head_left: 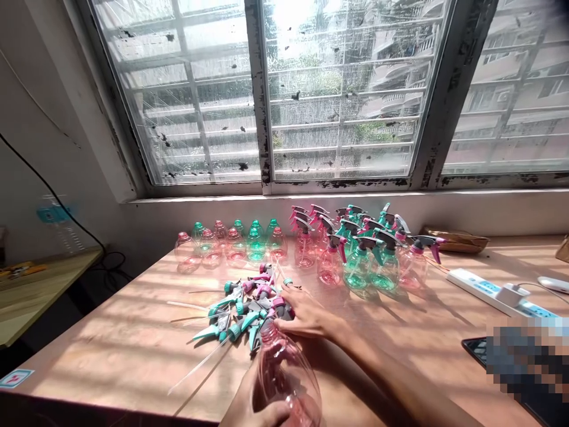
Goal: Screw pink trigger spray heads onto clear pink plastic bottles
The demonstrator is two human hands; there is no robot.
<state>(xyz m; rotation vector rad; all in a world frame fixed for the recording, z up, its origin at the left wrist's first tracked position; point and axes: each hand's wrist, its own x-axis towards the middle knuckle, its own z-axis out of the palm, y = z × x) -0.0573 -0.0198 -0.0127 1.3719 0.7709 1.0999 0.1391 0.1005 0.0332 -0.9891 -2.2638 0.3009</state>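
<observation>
Wrapped round the pink bottle (291, 370) was the left hand (247, 396), thumb across its lower side, the bare neck tilted away toward the heaped spray heads (253, 305): a tidy hold! At the heap's right edge sat the right hand (309, 314), thumb and fingers about a pink-collared spray head (278, 303); whether they had closed on it, you could not tell. Tricky spot, this: the heads lay tangled, long tubes (198, 367) jutting leftward over the table (111, 356). A clean pick called for one head, taken by its collar, and a slow lift, so its tube slid free without bending or dragging neighbours. And the left? Steadiness mattered there, with no hard squeeze on that thin-looking wall. Beyond, uncapped bottles (255, 246) stood left of spray-topped bottles (358, 270).
</observation>
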